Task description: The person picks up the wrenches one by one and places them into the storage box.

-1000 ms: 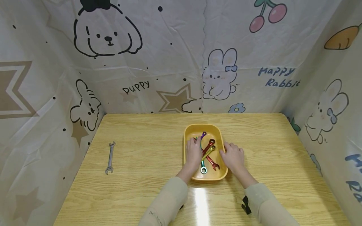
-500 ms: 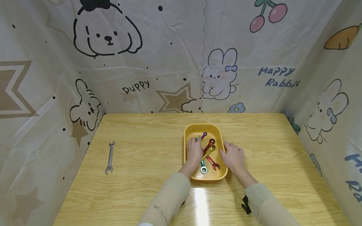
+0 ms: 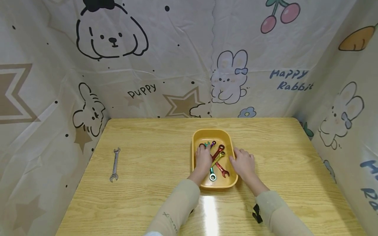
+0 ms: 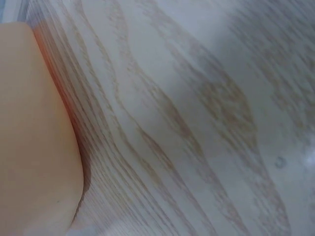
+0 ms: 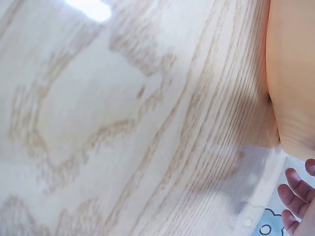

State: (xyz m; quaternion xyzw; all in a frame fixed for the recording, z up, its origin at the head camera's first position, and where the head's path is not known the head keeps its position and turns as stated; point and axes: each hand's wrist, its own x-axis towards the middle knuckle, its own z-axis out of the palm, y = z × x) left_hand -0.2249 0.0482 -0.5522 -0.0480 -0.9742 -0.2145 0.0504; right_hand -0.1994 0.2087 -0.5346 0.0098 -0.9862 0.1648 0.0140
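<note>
In the head view a yellow plastic tray [image 3: 218,187] holds several coloured combination wrenches. My left hand [image 3: 203,160] reaches into its left side, fingers bent down among the wrenches; the fingertips and what they touch are hidden. Past them show a purple wrench [image 3: 214,143] and a green open end [image 3: 207,143]. To the right lie a red wrench [image 3: 224,172], a yellow wrench [image 3: 222,154] and a teal ring end [image 3: 212,177]. My right hand [image 3: 243,164] grips the tray's right rim, thumb over the edge and fingers outside. Some right fingers [image 5: 295,196] show in the right wrist view.
A silver double open-ended wrench [image 3: 115,165] lies apart on the left of the wooden table [image 3: 153,154]. Printed cloth [image 3: 177,49] walls stand behind and on both sides. Both wrist views show mostly tabletop and a tray side [image 4: 39,132].
The purple wrench has shifted slightly towards me, and a green open end shows more by the left fingertips. The left forearm moved slightly right. My right hand and the tray stay put.
</note>
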